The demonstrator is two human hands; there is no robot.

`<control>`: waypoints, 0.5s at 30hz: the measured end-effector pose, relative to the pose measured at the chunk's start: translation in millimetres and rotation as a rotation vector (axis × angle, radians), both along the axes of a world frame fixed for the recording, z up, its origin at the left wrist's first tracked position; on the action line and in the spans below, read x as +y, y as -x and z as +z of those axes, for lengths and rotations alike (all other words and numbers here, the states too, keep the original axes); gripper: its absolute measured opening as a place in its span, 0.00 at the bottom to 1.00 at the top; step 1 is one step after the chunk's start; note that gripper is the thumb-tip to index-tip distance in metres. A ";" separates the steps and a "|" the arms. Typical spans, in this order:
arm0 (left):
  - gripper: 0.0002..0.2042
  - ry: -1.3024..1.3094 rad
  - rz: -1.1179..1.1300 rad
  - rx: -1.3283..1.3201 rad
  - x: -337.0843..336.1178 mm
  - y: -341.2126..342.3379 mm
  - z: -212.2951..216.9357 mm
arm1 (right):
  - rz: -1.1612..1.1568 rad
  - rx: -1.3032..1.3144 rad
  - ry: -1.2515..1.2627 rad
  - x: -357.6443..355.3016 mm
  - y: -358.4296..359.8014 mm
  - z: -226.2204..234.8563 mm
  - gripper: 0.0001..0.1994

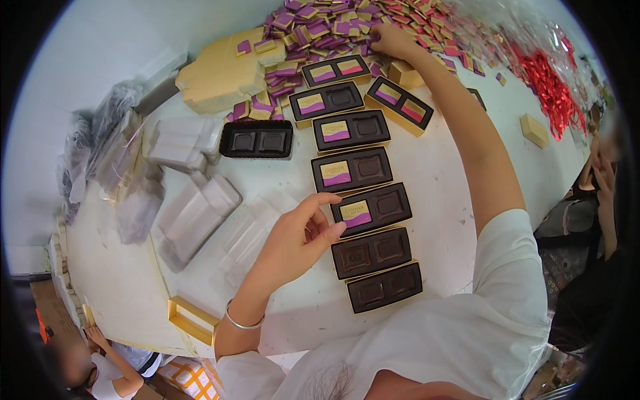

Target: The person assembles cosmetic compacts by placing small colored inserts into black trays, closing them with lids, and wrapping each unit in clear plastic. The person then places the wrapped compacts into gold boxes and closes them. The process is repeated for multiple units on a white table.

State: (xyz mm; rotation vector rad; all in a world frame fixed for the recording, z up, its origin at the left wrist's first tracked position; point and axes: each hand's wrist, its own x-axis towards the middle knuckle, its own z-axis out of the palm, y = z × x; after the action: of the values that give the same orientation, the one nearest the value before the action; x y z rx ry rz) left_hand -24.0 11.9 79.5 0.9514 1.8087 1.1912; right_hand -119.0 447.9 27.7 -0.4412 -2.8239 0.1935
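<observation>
A column of slim gold boxes with dark two-hollow trays (385, 287) runs down the table. Several hold one gold-and-purple wrapped square in the left hollow; the two nearest hold none. My left hand (293, 243) is at the third box from the near end, thumb and forefinger at the left corners of its wrapped square (356, 212). Stretched far forward, my right hand (393, 41) dips into the heap of purple-and-gold squares (317, 33), its fingers curled. What they hold, if anything, is hidden. Two boxes near the heap (335, 69) (400, 103) have both hollows filled.
Left of the column lie a spare dark tray (257, 140), clear plastic sleeves (197, 220) and stacked gold card (223, 73). A gold box sleeve (193, 320) sits at the near edge. Red ribbons (550, 93) lie far right. Other people are at both sides.
</observation>
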 end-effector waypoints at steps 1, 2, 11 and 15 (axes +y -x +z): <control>0.16 -0.015 0.008 0.002 -1.2 0.0 1.4 | -0.028 0.066 0.033 1.6 -4.0 3.8 0.23; 0.16 -0.030 0.012 0.003 -1.9 -0.1 2.6 | -0.060 0.133 0.066 4.8 -9.1 9.4 0.23; 0.31 -0.342 0.195 -0.133 5.3 -16.6 2.9 | 0.792 -0.005 1.892 -177.7 -156.2 73.6 0.25; 0.24 -0.501 0.199 0.089 12.5 -26.9 1.6 | 0.540 -0.010 2.099 -244.2 -201.9 61.7 0.22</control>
State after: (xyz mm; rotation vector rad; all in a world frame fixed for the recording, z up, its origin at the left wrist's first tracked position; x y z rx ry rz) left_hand 2.9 24.4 81.0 1.1295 1.7356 1.8071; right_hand 82.9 203.7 89.5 0.0838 -1.4426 2.9795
